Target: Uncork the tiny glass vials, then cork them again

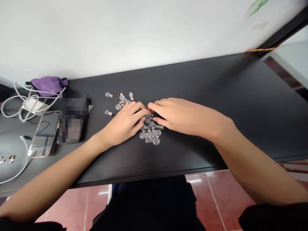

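Note:
My left hand [131, 120] and my right hand [181, 115] meet at the far end of a pile of small clear glass bottles [151, 134]. The fingers of both are bent, with their tips close together, and whatever they pinch is hidden or too small to name. The piled bottles have several shapes, some round and some angular, and no corks show on them. Beyond my left hand lies a looser group of small bottles [122, 98], several with corks. One corked bottle [108, 113] lies apart, to the left of my left hand.
All this lies on a black table [192, 80] against a white wall. At the left are a phone [44, 134], a second dark device [69, 131] partly blurred out, a white charger [36, 106] with looped cables, and a purple pouch [49, 86]. Small metallic pieces [11, 158] lie at the far left.

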Available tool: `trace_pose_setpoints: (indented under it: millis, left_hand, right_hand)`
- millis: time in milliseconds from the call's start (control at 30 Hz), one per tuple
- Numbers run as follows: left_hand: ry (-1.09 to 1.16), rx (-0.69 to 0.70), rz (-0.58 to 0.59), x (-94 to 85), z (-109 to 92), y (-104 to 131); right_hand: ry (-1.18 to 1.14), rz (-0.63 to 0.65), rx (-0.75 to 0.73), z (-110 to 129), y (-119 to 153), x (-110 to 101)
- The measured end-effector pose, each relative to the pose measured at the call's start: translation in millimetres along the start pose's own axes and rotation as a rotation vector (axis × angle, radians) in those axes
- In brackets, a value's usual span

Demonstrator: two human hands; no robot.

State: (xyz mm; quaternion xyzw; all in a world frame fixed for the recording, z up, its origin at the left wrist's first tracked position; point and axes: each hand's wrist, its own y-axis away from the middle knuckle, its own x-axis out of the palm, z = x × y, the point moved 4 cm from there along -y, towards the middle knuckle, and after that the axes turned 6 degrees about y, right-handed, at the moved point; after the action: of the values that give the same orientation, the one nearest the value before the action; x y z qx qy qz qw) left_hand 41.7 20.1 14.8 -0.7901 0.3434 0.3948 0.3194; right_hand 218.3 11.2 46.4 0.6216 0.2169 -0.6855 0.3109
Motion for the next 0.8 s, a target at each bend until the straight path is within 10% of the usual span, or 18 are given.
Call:
trace_pose_setpoints:
  millis: [800]
  left_hand:
    - [0.017,-0.019,0.006,0.4,0.0,-1.4]
  right_hand:
    - [0.034,-0.022,-0.010,2.1,7.0,1.4]
